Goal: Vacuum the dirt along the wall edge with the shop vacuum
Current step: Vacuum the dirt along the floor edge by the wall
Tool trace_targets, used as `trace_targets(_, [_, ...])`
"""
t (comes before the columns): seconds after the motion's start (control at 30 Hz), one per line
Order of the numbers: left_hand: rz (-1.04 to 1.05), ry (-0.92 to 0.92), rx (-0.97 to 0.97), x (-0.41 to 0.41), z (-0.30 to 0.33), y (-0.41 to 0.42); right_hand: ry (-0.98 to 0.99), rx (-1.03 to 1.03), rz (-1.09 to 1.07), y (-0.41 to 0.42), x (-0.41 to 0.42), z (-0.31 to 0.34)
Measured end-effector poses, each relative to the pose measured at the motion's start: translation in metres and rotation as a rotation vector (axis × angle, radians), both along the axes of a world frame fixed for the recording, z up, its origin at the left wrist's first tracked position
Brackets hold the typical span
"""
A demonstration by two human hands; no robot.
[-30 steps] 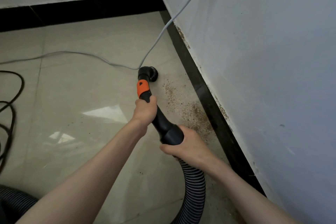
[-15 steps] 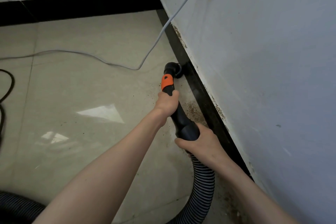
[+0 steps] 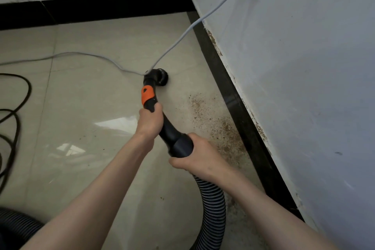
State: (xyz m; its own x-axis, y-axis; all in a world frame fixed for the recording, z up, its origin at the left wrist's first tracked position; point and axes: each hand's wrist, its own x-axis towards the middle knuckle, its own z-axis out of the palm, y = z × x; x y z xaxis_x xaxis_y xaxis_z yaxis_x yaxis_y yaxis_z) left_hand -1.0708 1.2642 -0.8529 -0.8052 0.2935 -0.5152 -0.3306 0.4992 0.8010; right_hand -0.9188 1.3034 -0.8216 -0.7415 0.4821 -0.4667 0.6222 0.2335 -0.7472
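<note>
both hands are wrapped around the black vacuum wand (image 3: 169,131) — the left hand (image 3: 150,123) grips it just below the orange collar (image 3: 148,95), the right hand (image 3: 199,157) holds the thick cuff where the ribbed hose (image 3: 212,207) joins. the round nozzle (image 3: 160,76) sits on the tile floor (image 3: 81,107), beside the grey cord (image 3: 182,36) — apart from the brown dirt (image 3: 221,128) strewn along the black baseboard (image 3: 239,107).

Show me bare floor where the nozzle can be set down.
Free: tile between the black cable and left hand; also beyond the grey cord, toward the far baseboard. Crowded: dirt along the right baseboard.
</note>
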Motion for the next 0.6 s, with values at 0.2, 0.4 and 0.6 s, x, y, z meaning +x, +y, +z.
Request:
trace_targets(0.2, [0.081,-0.045,0.051,-0.029,-0.001,-0.001,-0.005,0.042,0.098,0.012,-0.035,-0.002])
trace_targets(0.4, [-0.062,-0.083,0.065,-0.030,0.004,0.025,0.027,0.027,-0.014,0.021,-0.030,-0.008])
trace_targets(0.6, [-0.102,-0.009,-0.066,0.016,0.006,0.011,0.024,-0.071,-0.040,0.008,0.015,-0.015])
